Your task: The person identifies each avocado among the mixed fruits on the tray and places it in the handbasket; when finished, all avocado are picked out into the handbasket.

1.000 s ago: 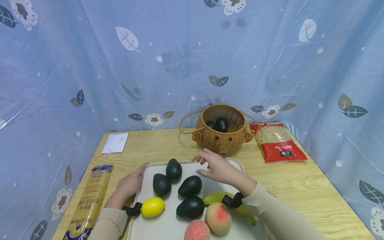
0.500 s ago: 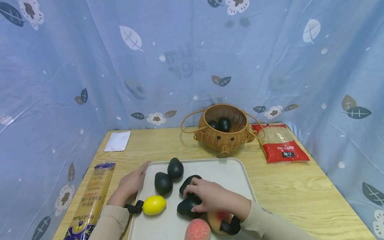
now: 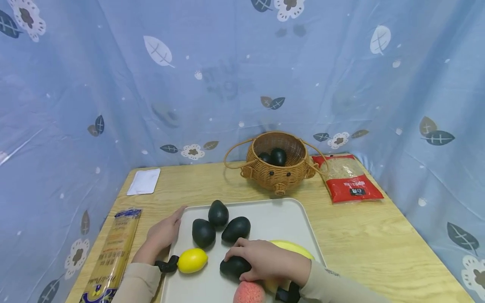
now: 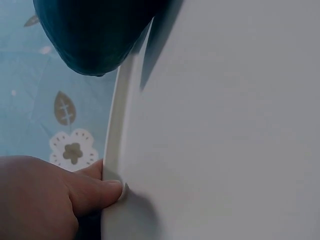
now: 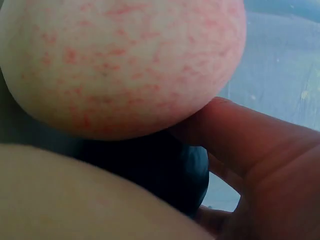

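Note:
On the far left edge of a cream tray (image 3: 270,216), my left hand (image 3: 163,234) grips the rim, its thumb over the inside edge in the left wrist view. My right hand (image 3: 265,261) holds a dark avocado (image 3: 232,267) that lies on the tray, fingers curled over the far side and thumb at the near side. Behind it lie an avocado (image 3: 236,229), another avocado (image 3: 203,233) and a third avocado (image 3: 218,213). A pink peach (image 3: 249,293) sits just in front of the thumb. In the right wrist view a peach (image 5: 125,65) hides part of the held avocado.
A lemon (image 3: 193,260) lies by the left wrist, a banana (image 3: 293,247) under the right forearm. Behind the tray stands a wicker basket (image 3: 261,173) with dark avocados inside. A red-and-clear bag (image 3: 350,181), a pasta pack (image 3: 113,252) and a white packet (image 3: 144,181) lie around.
My right hand has come from the tray's back, over the avocados, down toward me and now grips the near avocado. The avocado behind has shifted slightly. My left hand has stayed on the rim.

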{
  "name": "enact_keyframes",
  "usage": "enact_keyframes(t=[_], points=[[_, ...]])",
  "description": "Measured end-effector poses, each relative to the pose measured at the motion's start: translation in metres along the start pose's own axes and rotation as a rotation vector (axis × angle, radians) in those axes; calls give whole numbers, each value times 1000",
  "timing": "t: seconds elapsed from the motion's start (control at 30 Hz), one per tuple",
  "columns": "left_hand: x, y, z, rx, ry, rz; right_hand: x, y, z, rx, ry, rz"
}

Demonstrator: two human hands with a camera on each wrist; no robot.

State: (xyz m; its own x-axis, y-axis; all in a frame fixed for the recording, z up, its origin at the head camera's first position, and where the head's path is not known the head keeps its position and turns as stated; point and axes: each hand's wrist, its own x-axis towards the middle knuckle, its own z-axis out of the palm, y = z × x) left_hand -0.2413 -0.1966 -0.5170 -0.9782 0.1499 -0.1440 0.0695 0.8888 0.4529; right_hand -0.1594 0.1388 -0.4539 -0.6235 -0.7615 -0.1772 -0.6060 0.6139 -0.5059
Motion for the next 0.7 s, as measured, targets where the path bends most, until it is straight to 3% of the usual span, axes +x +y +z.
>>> enact_keyframes(t=[0.23, 0.43, 0.7], points=[[0, -1, 0, 3, -2, 14, -2, 5, -5, 15, 69, -42], [1, -1, 1, 14, -8, 15, -8, 8, -36, 6, 202, -46], [1, 1, -2, 18, -9, 7, -14, 29, -108, -252, 577, 60]])
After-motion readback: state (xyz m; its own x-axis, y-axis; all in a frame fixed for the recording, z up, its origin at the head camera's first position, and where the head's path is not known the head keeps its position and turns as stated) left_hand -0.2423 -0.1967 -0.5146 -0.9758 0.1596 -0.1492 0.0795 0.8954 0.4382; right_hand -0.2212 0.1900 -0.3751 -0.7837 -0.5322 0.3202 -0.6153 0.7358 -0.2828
